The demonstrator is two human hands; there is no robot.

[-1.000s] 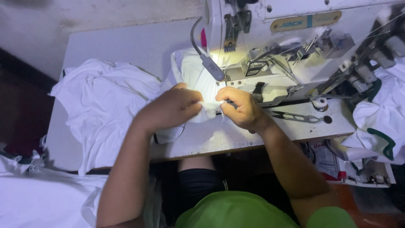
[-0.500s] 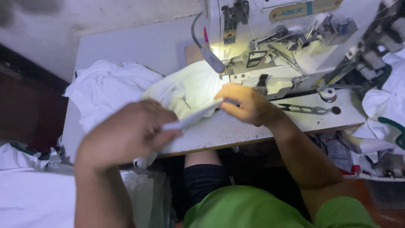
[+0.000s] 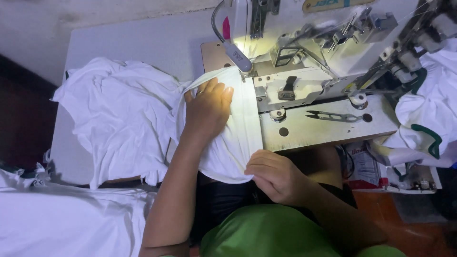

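Pressing flat on a white knit garment piece (image 3: 223,143), the left hand (image 3: 207,109) lies palm down with fingers spread, its grip wide and holding nothing, only pinning the cloth just beside the lit needle area of the pale grey industrial sewing machine (image 3: 304,57). The right hand (image 3: 278,176) sits at the near edge of the counter (image 3: 119,43), its grip narrow, fingers curled and pinching the folded hem of the same cloth where it hangs off toward the lap. The hem runs as a straight folded band from that pinch up to the presser foot, so the piece looks fed in and lined up; whether any stitching is already laid along it cannot be told, and most of the band, by the look of it, lies short of the needle. A rumpled heap of white fabric (image 3: 119,114) rests on the counter to the left, touching the worked piece. A pair of small metal thread snips (image 3: 333,115) lies untouched on the machine bed, well apart from both hands. More white cloth with green trim (image 3: 428,123) hangs at the right.
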